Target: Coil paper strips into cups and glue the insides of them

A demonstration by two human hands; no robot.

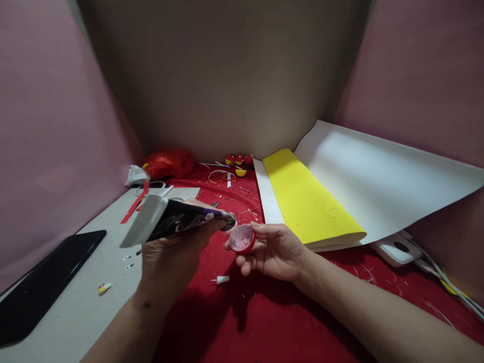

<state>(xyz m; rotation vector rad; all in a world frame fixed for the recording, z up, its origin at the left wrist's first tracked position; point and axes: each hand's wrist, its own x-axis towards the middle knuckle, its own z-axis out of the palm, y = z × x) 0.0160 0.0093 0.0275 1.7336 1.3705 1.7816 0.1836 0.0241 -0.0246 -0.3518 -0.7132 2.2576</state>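
Note:
My left hand [170,262] is wrapped round a dark glue tube [185,220] with a flat white end. The tube's tip points right, close to a small red cup of coiled paper strip [242,239]; I cannot tell whether they touch. Between the thumb and fingers of my right hand [278,249] is this cup, its hollow ridged side turned up and whitish inside. Below the hands, a small white cap [223,280] with a thin pin lies on the red cloth [212,327].
Red and yellow coiled-paper figures [239,160] and a yellow half-dome [241,172] sit at the back. Yellow corrugated sheet [310,196] lies over white sheets [378,176] on the right. A black phone-like slab [49,282] rests on the grey board [102,317] at left.

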